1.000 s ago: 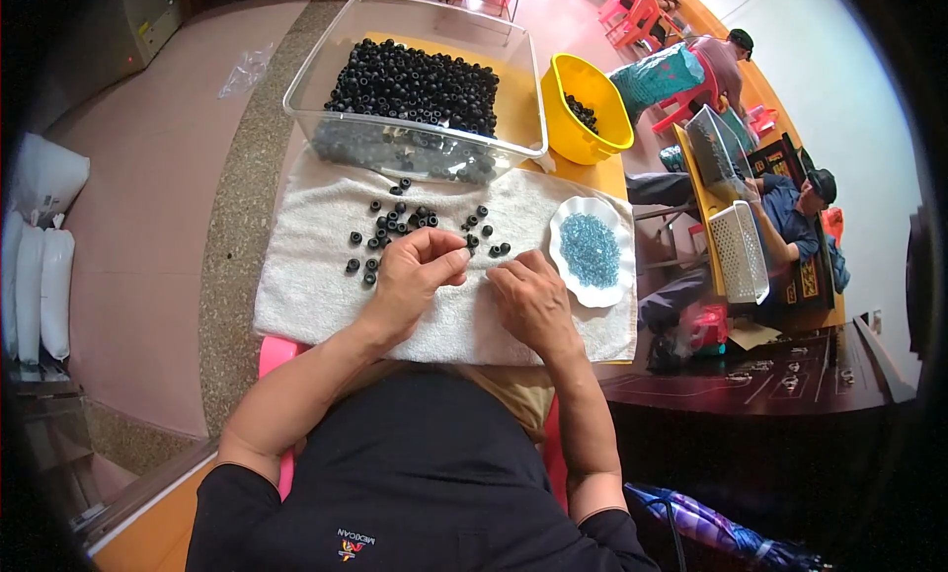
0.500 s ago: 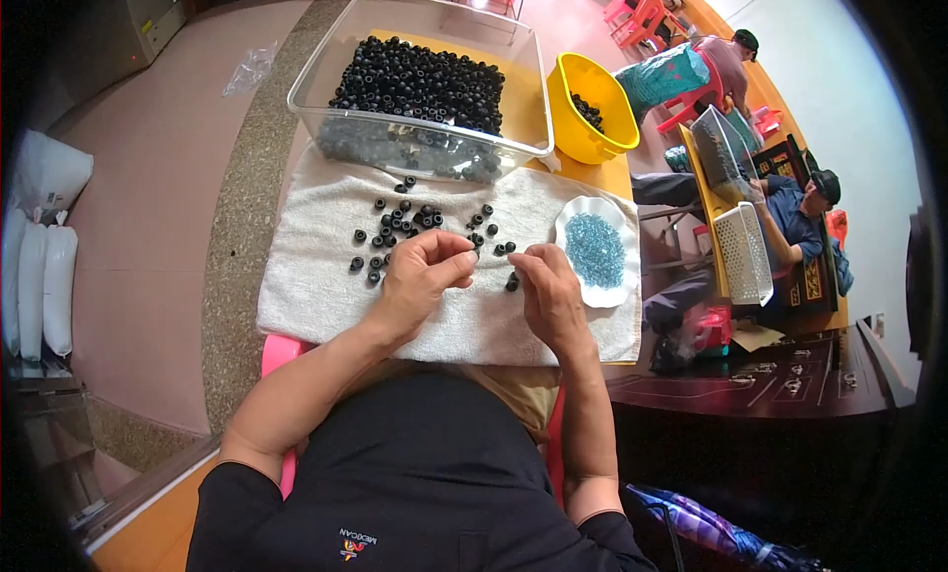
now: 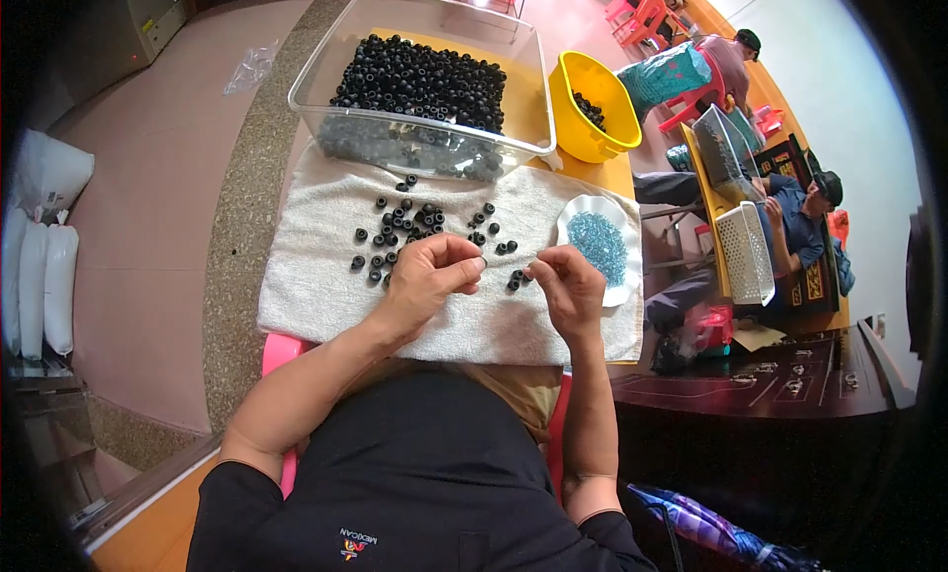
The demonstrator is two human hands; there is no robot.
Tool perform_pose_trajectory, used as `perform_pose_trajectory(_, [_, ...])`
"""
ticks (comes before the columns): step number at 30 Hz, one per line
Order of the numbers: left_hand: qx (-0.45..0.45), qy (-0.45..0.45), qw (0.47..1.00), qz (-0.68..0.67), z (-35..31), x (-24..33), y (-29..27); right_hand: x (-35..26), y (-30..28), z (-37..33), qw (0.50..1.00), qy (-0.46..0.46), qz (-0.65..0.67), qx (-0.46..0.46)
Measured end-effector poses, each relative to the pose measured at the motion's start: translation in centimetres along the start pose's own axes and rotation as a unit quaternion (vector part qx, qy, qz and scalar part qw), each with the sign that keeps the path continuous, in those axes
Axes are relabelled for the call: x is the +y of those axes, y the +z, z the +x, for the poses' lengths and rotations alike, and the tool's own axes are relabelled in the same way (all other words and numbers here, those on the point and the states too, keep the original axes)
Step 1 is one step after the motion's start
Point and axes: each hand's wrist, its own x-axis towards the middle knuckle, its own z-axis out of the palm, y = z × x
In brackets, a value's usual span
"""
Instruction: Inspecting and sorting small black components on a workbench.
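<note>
My left hand (image 3: 432, 276) is pinched closed over the towel (image 3: 464, 330). A dark bit shows at its thumb tip, too small to make out. My right hand (image 3: 570, 288) is also pinched closed, beside the white scalloped dish (image 3: 628, 279) of small clear-blue pieces (image 3: 597, 244). Whatever its fingertips hold is too small to name. A few small black ring-like pieces (image 3: 514, 284) lie by its fingertips. Several more black pieces (image 3: 407, 219) are scattered on the towel beyond my left hand, and a smaller group (image 3: 481, 220) lies between the hands.
At the towel's far edge stands a clear plastic bin (image 3: 541, 108) heaped with black pieces. To its right is a yellow tub (image 3: 627, 128) with some more. Co-workers sit at the right by a table with a white basket (image 3: 746, 256). White sacks (image 3: 44, 286) stand at the left.
My right hand has moved a little to the right, away from my left hand, uncovering more black pieces near its fingertips. My left hand has barely shifted.
</note>
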Motion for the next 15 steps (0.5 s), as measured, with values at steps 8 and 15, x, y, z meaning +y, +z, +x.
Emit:
perform_pose_trajectory(8, [-0.071,-0.042,0.996,-0.018,-0.4,0.1,0.2,-2.0,1.1,-0.6,0.994,-0.010,0.033,-0.105])
perform_pose_trajectory(15, [-0.131,-0.068,0.989,-0.008,-0.5,0.7,0.2,-1.7,0.7,-1.3,0.984,0.074,0.059,-0.152])
